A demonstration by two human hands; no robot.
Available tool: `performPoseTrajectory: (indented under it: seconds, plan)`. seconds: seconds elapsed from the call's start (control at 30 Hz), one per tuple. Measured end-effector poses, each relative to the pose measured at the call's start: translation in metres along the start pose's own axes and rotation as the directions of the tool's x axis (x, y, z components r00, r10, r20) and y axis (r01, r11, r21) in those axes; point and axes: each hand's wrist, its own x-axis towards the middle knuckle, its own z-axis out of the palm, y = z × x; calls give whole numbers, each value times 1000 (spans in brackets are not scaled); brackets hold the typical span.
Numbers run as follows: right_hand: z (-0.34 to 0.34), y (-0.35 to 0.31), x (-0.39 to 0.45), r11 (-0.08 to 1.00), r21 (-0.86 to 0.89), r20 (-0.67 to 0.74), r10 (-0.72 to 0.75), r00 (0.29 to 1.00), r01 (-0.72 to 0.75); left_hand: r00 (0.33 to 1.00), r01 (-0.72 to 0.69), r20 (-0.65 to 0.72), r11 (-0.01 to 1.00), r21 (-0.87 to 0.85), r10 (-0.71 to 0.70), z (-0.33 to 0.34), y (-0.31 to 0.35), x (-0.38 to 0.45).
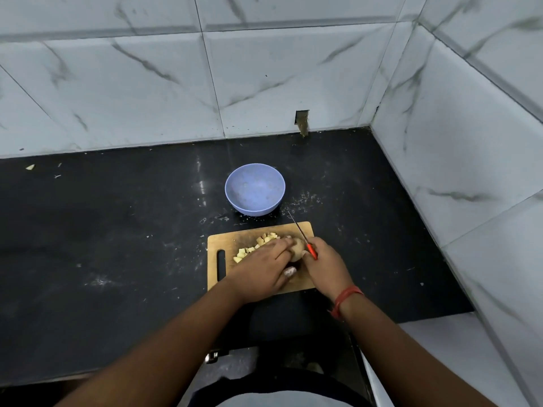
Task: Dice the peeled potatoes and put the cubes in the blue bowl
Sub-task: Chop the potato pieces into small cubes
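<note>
A wooden cutting board (296, 227) lies on the black counter. On it sits a peeled potato (298, 247), partly covered by my left hand (264, 268), whose fingers curl over it and hold it down. My right hand (326, 267) grips a knife (302, 235) by its red handle, the thin blade pointing up and away over the potato. A pile of yellow potato cubes (257, 245) lies on the board to the left of the potato. The blue bowl (255, 189) stands behind the board with nothing visible inside.
The black counter (117, 230) stretches to the left, dusted with small crumbs, with a scrap (30, 167) near the back wall. Marble-tiled walls close the back and the right side. The counter's front edge runs just below my forearms.
</note>
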Motion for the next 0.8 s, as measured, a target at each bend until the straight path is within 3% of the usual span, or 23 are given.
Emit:
performPoseTrajectory:
  seconds: [0.13,0.23,0.37,0.57,0.8]
  plan:
    - [9,-1,2,991,121,-4,51,999,-50,1000,-16,-3,1000,14,16,-1,0,2]
    - [11,-1,1,987,143,-38,73,997,-66,999,47,-24,999,-13,-47,0,4,2]
    - [10,0,1,980,179,-27,87,996,-81,989,127,71,992,-14,-126,7,11,-2]
    - [1,-1,-4,983,163,-92,105,990,-89,983,125,129,991,41,-129,9,12,-1]
    - [-8,2,-37,993,-116,-6,25,1000,-25,978,141,147,988,63,-149,12,15,0]
